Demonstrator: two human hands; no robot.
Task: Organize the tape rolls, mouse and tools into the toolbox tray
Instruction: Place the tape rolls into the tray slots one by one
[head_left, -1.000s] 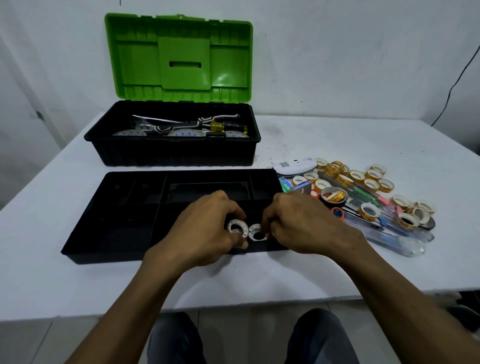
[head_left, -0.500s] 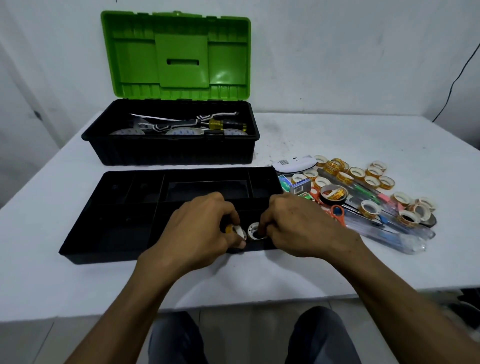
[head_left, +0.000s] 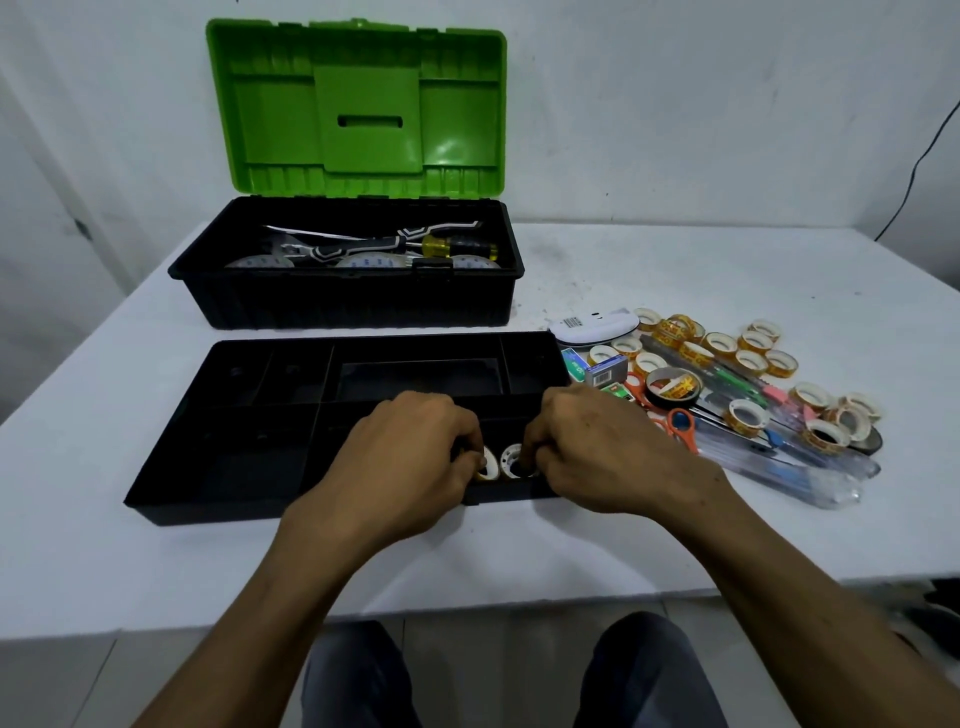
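two tape rolls sit upright in the tray (head_left: 171, 483) front compartment: left hand (head_left: 410, 457) pinches one (head_left: 488, 464), right hand (head_left: 592, 447) the other (head_left: 511, 460). seat them side by side (faces touching), then release.

— What does the person have on?

— Very little of it shows. The left hand (head_left: 410, 457) and the right hand (head_left: 597, 452) are both bare. So are the two forearms (head_left: 291, 571), from the wrists down to the bottom corners of the frame.

— Anything lower down?

— Dark slate-grey trousers of plain cloth (head_left: 358, 675) at lower centre, seen as two rounded knees. The knee on the right side of the frame looks a little paler, with soft folds.
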